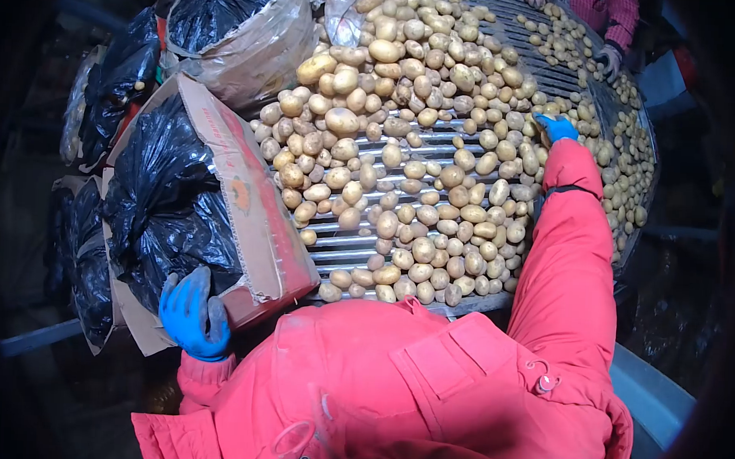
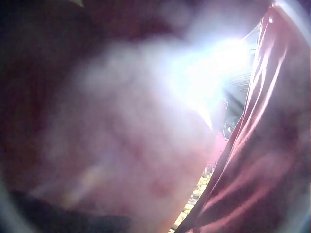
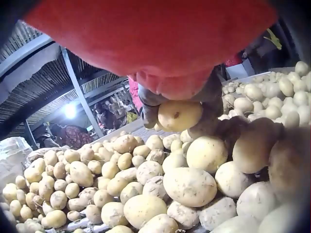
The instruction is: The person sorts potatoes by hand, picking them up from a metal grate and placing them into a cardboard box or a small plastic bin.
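Note:
My left hand (image 1: 193, 314), in a blue glove, rests at the near edge of a cardboard box (image 1: 259, 201) lined with a black plastic bag (image 1: 170, 198). Its fingers lie relaxed over the bag and the thumb stands apart. The left wrist view is mostly blurred sleeve (image 2: 262, 131) and glare. My right arm reaches forward over the potatoes (image 1: 431, 256) spread across a slatted metal table (image 1: 334, 248). The right hand (image 1: 556, 128), also gloved, grips one potato (image 3: 180, 115) between thumb and fingers, just above the pile.
An open sack (image 1: 256, 52) with a black liner stands behind the box. More black bags (image 1: 122, 83) are at the far left. Across the table another person's gloved hand (image 1: 610, 61) is among smaller potatoes (image 1: 629, 162). A blue rail (image 1: 653, 393) runs at the lower right.

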